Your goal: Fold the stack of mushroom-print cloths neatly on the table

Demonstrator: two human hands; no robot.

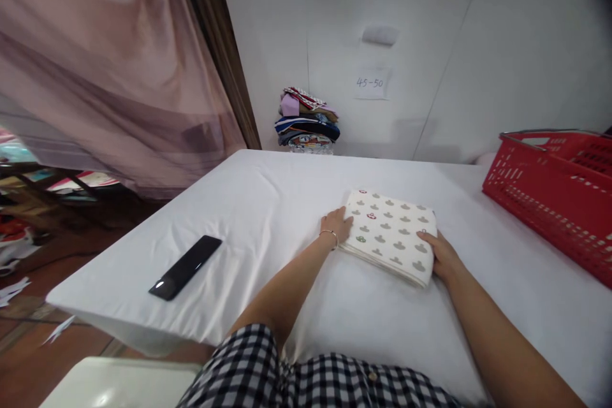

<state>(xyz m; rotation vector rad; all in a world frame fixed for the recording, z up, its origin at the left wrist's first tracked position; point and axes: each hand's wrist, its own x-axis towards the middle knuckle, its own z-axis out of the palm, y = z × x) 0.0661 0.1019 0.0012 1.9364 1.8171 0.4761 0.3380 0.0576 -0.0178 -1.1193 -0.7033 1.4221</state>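
Note:
A folded white cloth [389,236] printed with grey, red and green shapes lies on the white-covered table [296,185]. My left hand [337,224] grips its left edge, a thin bracelet round the wrist. At the right edge, my right hand [440,255] holds the cloth with the thumb on top and the other fingers partly hidden at its side. The cloth sits flat between both hands.
A black phone-like slab [186,266] lies on the left of the table. The red basket [554,197] stands at the right. Folded clothes [307,121] are stacked beyond the back edge, below a "45-50" paper [371,83]. A pink curtain [124,64] hangs left.

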